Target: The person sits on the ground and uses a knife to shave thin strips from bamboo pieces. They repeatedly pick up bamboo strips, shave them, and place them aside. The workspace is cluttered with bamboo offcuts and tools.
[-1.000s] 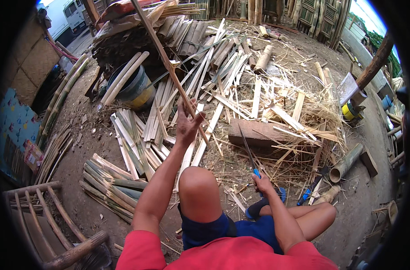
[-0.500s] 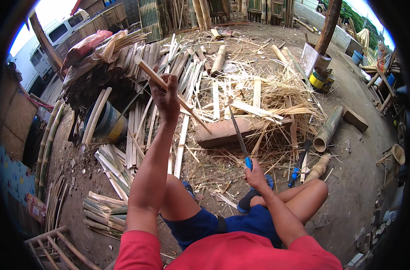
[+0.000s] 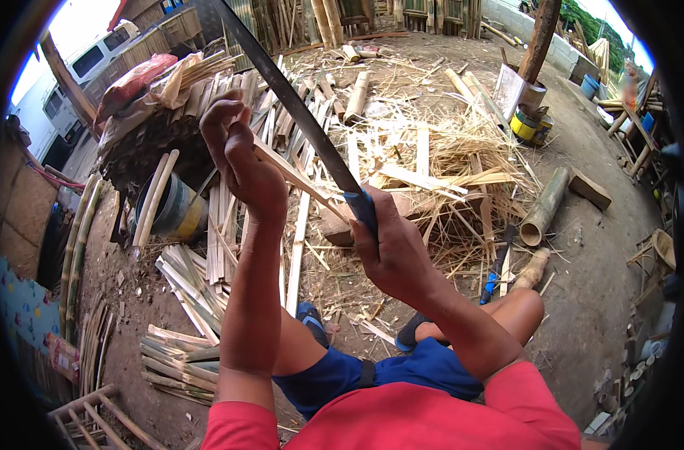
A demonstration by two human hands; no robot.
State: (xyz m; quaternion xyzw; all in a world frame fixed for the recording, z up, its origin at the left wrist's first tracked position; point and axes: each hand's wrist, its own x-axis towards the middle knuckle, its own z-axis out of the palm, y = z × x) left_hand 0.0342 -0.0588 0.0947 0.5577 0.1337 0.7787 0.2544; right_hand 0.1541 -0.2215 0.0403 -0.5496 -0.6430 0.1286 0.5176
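My left hand [image 3: 240,157] is raised and closed around a thin bamboo strip [image 3: 293,178] that slants down to the right. My right hand [image 3: 394,251] grips the blue handle of a long dark blade, a machete [image 3: 289,97], whose blade points up and to the left, crossing just over the strip. The two hands are close together above my bent knees. Below them lies a wooden chopping block [image 3: 402,214] among shavings.
Split bamboo slats [image 3: 207,247] lie heaped on the dirt ahead and left, beside a grey-and-yellow bucket [image 3: 173,210]. Bamboo tube sections [image 3: 544,206] and a second blue-handled tool [image 3: 496,266] lie to the right. A wooden post [image 3: 541,34] and paint cans [image 3: 529,124] stand farther back.
My right hand has lifted the machete off the block up to the strip. My left hand with the strip has come closer and lower toward me.
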